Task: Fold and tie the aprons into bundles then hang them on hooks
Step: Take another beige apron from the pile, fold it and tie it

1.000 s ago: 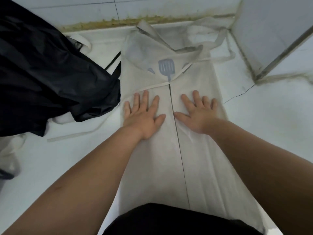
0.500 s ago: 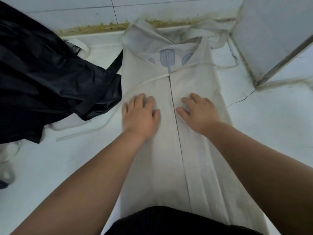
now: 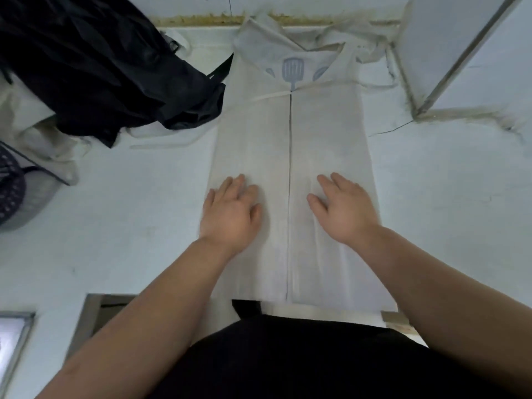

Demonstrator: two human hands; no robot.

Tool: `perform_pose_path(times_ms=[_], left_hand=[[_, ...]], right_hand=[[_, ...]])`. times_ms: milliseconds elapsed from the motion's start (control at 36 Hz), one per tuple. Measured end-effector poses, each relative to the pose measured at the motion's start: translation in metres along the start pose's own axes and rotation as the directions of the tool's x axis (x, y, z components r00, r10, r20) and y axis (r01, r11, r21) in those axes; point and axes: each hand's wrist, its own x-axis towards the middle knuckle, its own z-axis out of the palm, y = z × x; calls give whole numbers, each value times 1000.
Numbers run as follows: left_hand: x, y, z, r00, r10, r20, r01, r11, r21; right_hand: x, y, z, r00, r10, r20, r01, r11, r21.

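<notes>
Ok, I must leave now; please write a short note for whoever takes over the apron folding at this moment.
Left hand: open, flat on the white apron, left flap.
Right hand: open, flat on its right flap.
Done: both long sides folded in, edges meeting along the centre.
Left: fold it shorter, tie it with the strap, hang it; then the black apron heaped at far left.

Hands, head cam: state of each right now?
Left hand: open, flat on the white apron, holding nothing.
Right hand: open, flat on the apron, holding nothing.
</notes>
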Motion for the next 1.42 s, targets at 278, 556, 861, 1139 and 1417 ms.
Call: perform_pose_path(times_ms=[278, 556, 861, 1139, 1417], left_hand=[[-57, 18, 36, 977, -181, 117, 174, 983, 63], [-79, 4, 41, 969, 217, -118, -239, 942, -234], [-86, 1, 27, 934, 354, 41, -339, 918, -205], [-89, 2, 31, 893, 450, 34, -442, 887, -134], [-98, 6, 28, 898, 437, -55, -439, 881, -176]], right_hand=[[-54, -9, 32, 978, 120, 170, -103, 989, -109], [-83, -8, 31, 990, -140, 5, 137, 977, 165], [-115, -18, 28, 974, -187, 128, 179, 981, 73], [-122, -15, 24, 963, -204, 176, 174, 970, 172], [-124, -22, 30, 994, -112, -9, 112, 979, 170]])
